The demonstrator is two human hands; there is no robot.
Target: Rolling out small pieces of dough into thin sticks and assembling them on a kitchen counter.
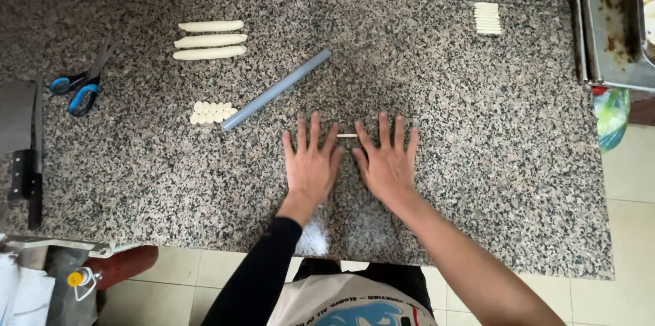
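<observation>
1. Pale dough strip [346,136] lies on the granite desk [477,162], pinned under the fingertips of both flat hands, left hand [310,166] and right hand [387,166], fingers spread.
2. Judged soft, light and easily torn; best rolled from the middle outward.
3. Grey rolling pin [276,90] rests beyond the left hand.

Kitchen: granite counter [477,162], dough logs [210,39], rolling pin [275,90].

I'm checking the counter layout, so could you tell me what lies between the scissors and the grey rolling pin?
In the head view, between the scissors and the grey rolling pin lie small dough pieces; three dough logs sit higher up.
</observation>
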